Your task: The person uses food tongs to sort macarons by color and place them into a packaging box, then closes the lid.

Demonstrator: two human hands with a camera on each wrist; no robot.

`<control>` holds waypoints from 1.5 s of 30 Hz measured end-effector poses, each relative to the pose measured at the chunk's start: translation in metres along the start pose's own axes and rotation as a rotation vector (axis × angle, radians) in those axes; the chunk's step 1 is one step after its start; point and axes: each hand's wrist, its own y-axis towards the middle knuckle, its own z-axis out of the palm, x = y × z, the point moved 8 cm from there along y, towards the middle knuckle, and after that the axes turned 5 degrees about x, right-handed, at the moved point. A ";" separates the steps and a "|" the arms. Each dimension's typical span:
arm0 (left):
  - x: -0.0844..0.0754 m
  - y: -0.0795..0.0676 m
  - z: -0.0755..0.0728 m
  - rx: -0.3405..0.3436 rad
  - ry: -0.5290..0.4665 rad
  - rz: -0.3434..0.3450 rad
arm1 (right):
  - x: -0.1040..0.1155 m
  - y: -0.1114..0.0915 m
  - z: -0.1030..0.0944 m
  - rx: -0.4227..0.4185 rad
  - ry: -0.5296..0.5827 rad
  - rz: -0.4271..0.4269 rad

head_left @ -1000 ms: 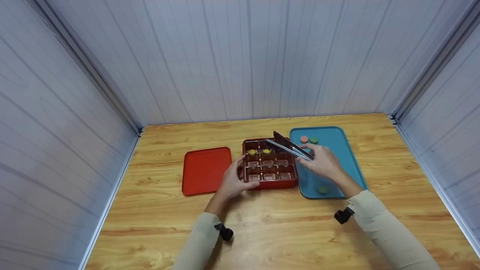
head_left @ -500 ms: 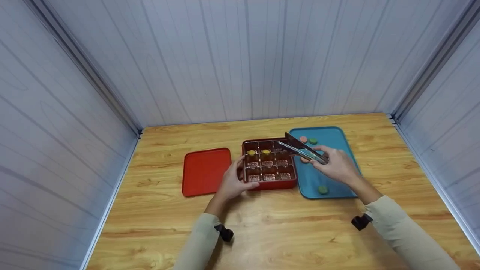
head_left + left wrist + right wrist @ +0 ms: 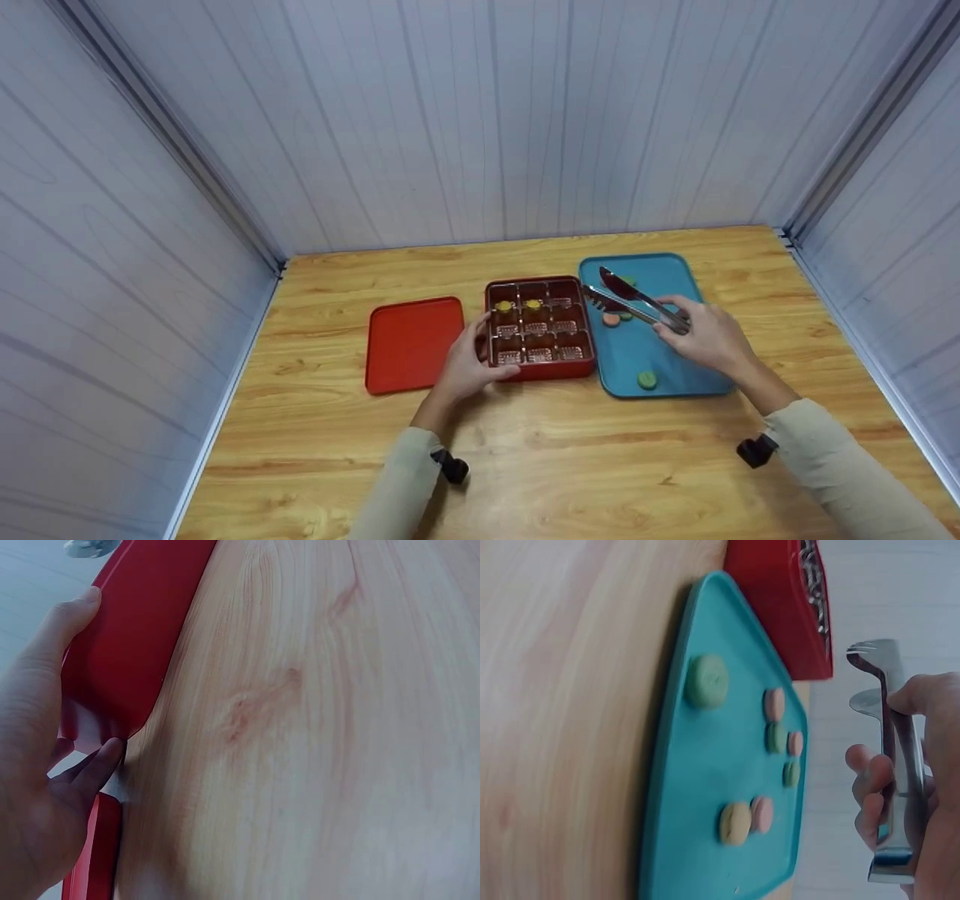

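My left hand (image 3: 466, 365) holds the front left corner of a red box (image 3: 555, 369), thumb on the front wall and fingers at the left side. A clear insert divides the box into several compartments; two yellow macarons (image 3: 532, 304) sit in its back row. With my right hand (image 3: 709, 335) I grip metal tongs (image 3: 649, 304), raised over the blue tray (image 3: 675, 375). Their two arms are spread, with nothing between the tips. Several macarons lie on the tray: a green macaron (image 3: 707, 681) near the front edge, a pink macaron (image 3: 775, 704), and a yellow macaron (image 3: 735, 823) among them.
A flat red square lid (image 3: 415, 345) lies left of the box. The blue tray stands close against the box's right side. White panel walls (image 3: 525, 120) enclose the wooden table (image 3: 555, 457) at the back and sides.
My right hand has moved right with the tongs, from above the box's back right compartments to above the blue tray. My left hand stays at the box corner.
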 end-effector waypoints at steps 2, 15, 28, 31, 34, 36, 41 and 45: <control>0.000 0.000 0.001 0.003 0.005 -0.005 | -0.007 -0.003 -0.002 0.007 -0.015 0.007; -0.001 0.000 0.001 0.001 -0.031 0.007 | -0.044 -0.018 -0.024 -0.027 -0.100 0.045; -0.001 -0.001 0.001 -0.006 -0.026 -0.012 | -0.061 -0.032 -0.032 0.163 -0.088 -0.020; -0.002 -0.001 0.001 -0.004 -0.020 -0.012 | -0.064 -0.036 -0.037 0.215 -0.086 -0.040; -0.002 0.000 0.001 0.000 -0.019 -0.008 | -0.069 -0.039 -0.043 0.244 -0.087 -0.043; -0.001 0.000 0.001 0.002 -0.019 -0.005 | -0.073 -0.041 -0.047 0.254 -0.090 -0.038; -0.001 0.000 0.001 0.002 0.000 -0.002 | -0.084 -0.045 -0.054 0.282 -0.096 -0.012; -0.002 0.000 0.001 -0.001 0.013 -0.008 | -0.089 -0.046 -0.053 0.305 -0.115 -0.006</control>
